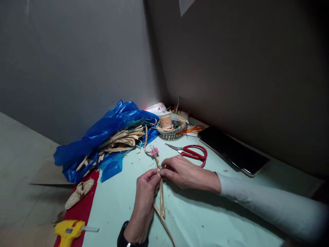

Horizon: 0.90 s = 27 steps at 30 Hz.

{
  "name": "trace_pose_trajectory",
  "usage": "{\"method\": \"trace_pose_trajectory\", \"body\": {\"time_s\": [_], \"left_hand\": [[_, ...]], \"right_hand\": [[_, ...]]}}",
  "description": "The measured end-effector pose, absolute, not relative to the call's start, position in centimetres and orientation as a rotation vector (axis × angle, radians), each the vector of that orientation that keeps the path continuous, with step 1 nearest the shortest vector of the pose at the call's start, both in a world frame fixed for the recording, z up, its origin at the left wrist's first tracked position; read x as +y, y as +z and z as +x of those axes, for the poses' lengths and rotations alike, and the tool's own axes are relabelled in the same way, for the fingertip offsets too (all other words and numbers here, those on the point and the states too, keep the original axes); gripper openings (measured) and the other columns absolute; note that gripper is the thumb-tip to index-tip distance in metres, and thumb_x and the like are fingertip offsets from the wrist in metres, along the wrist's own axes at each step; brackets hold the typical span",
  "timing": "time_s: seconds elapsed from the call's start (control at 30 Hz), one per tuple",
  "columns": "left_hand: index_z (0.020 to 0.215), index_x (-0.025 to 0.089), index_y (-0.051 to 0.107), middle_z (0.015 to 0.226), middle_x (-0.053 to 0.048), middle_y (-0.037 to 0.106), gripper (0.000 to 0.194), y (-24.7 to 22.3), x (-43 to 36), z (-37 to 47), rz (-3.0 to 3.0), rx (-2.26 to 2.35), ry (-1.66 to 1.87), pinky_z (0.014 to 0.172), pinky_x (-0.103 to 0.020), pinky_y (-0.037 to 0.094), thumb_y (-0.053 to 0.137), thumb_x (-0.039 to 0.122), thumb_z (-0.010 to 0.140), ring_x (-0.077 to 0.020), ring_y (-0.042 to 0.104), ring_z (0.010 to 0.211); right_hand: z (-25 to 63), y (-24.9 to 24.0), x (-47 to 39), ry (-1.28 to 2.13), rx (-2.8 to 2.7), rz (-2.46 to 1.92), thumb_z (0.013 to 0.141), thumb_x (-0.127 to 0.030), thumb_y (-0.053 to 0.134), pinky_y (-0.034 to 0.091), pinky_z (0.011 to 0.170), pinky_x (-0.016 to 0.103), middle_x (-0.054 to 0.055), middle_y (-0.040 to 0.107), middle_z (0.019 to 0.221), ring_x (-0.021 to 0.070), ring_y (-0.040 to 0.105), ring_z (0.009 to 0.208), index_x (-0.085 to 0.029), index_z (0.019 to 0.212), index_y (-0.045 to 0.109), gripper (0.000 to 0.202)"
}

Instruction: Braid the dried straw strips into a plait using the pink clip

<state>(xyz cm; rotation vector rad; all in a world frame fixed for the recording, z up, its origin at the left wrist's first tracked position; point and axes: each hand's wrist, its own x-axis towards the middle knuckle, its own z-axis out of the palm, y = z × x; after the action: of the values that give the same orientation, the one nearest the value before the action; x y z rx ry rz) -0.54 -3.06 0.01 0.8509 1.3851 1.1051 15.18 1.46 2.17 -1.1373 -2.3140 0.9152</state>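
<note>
A braid of dried straw strips [156, 160] lies on the pale green table [205, 219], held at its far end by a small pink binder clip [154, 151]. My left hand [146, 197] and my right hand [183, 172] pinch the braid together at its near end. Loose strip ends [162, 206] trail from my fingers toward me. A dark watch band circles my left wrist, and a pale sleeve covers my right forearm.
Red-handled scissors [193, 152] lie just beyond my right hand. A blue plastic bag [108, 137] with more straw strips sits at the left. A woven basket [171, 132] holds a paper cup. A dark tablet [232, 149] lies right; a yellow glue gun [69, 231] near left.
</note>
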Motion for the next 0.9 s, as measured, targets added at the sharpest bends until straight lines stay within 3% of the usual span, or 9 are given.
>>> {"method": "trace_pose_trajectory", "body": {"time_s": [0.13,0.23,0.37,0.63,0.9], "left_hand": [[0.078,0.013,0.069,0.057,0.001,0.065,0.024,0.1,-3.1,-0.5,0.891,1.380,1.111,0.051,-0.018,0.037,0.077,0.030,0.063,-0.0093,0.053,0.049],[0.079,0.014,0.068,0.063,-0.002,0.069,0.023,0.1,-3.2,-0.5,0.958,1.368,1.103,0.055,-0.021,0.041,0.073,0.032,0.066,-0.0123,0.058,0.054],[0.078,0.014,0.067,0.065,-0.005,0.071,0.019,0.0,-3.4,-0.5,1.061,1.381,1.079,0.061,-0.025,0.044,0.067,0.032,0.072,-0.0160,0.061,0.058],[0.074,0.019,0.061,0.057,0.000,0.064,0.018,-0.3,-4.0,-0.6,1.281,1.608,1.070,0.059,-0.026,0.039,0.062,0.036,0.081,-0.0170,0.055,0.055],[0.066,0.022,0.056,0.058,-0.001,0.065,0.023,1.0,-5.2,0.8,1.390,1.749,1.057,0.061,-0.026,0.041,0.053,0.033,0.085,-0.0181,0.058,0.056]], "right_hand": [[14.4,1.1,1.8,1.279,-2.248,-0.991,0.093,-0.030,0.045,0.034,0.059,0.023,0.003,0.062,0.067,0.0140,0.054,0.063,-0.014,0.075,0.058,0.027],[14.2,0.7,2.2,1.309,-2.240,-0.961,0.093,-0.030,0.045,0.036,0.062,0.023,0.003,0.063,0.070,0.0136,0.055,0.066,-0.015,0.069,0.057,0.032],[14.4,0.4,2.4,1.309,-2.198,-0.898,0.095,-0.030,0.041,0.038,0.065,0.023,0.000,0.060,0.060,0.0123,0.054,0.060,-0.016,0.061,0.055,0.040],[14.4,0.0,2.1,1.161,-2.171,-1.016,0.086,-0.024,0.051,0.029,0.054,0.023,-0.003,0.054,0.052,0.0104,0.044,0.052,-0.014,0.061,0.064,0.030],[14.5,-0.1,1.4,1.342,-2.021,-0.961,0.083,-0.018,0.047,0.038,0.057,0.020,0.001,0.065,0.058,0.0117,0.054,0.054,-0.014,0.062,0.066,0.029]]}}
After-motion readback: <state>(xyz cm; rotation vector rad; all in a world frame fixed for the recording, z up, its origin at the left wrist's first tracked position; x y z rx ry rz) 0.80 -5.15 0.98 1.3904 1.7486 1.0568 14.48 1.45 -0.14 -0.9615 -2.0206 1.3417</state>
